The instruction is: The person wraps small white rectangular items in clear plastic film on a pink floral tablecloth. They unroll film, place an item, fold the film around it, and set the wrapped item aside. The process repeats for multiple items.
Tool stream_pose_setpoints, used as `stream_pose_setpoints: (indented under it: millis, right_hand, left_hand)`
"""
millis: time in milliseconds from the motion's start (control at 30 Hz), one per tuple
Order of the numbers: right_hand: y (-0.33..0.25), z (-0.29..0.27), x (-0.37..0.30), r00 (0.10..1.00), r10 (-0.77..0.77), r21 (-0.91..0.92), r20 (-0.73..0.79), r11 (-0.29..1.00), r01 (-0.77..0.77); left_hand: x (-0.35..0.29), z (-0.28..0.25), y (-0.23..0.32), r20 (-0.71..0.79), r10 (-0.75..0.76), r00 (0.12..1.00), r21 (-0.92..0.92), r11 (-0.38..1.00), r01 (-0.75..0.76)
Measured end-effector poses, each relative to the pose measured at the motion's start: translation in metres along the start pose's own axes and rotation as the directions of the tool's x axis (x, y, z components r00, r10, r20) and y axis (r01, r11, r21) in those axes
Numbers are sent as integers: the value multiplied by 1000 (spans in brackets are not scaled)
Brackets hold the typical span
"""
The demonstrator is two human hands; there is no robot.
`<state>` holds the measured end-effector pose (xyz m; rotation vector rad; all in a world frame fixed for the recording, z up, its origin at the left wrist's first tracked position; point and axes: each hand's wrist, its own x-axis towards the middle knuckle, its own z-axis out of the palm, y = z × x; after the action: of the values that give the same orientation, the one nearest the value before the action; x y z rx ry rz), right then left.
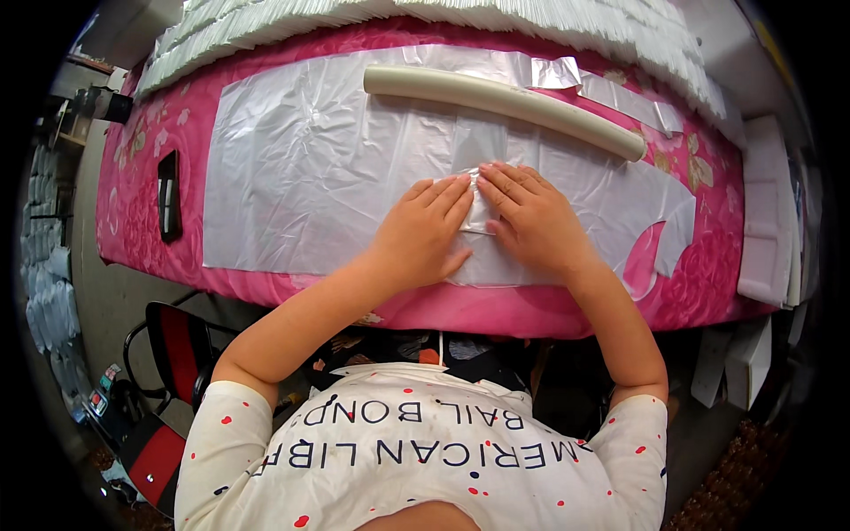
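A large translucent whitish plastic sheet (292, 177) lies spread and wrinkled over the table. Near its middle is a small shiny folded piece of plastic (479, 215), partly covered by fingers. My left hand (427, 228) rests flat at the left edge of that piece, fingers stretched out and the thumb apart. From the right, my right hand (538, 217) lies flat with its fingertips over the upper part of the folded piece. Neither hand grips anything. Beyond them a long cream tube (505, 102) lies slantwise across the sheet.
Stacks of folded white plastic (425, 19) line the table's far edge. Shiny strips (620, 96) lie beside the tube. A dark phone-like object (168, 196) sits at left on the pink flowered tablecloth (133, 212). A red and black chair (173, 354) stands lower left; white foam (766, 212) is at right.
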<state>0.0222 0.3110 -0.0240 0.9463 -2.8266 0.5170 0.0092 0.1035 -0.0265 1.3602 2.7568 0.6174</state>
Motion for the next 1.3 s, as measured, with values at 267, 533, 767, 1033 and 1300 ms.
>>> stream_pose_setpoints:
  millis: [267,533,767,1033,1300]
  right_hand:
    - [6,-1,3,998,16,41,-59,999,-14]
    - [12,-4,9,990,50,192,-130,981,-25]
    - [-20,6,-19,977,-63,190,-202,976,102]
    - [-30,4,-26,984,-33,226,-176,972,73]
    - [-22,4,-29,970,218,420,-110,895,-153]
  left_hand:
    - [-10,6,-11,-166,238,957,66,971,-230]
    - [-5,7,-10,-176,128,976,-102,984,-147]
    - [-35,-14,9,-226,136,965,-351,912,-211]
    - [-38,5,3,-138,255,957,-50,963,-264]
    - [-33,4,3,-125,-14,992,-374,927,-34]
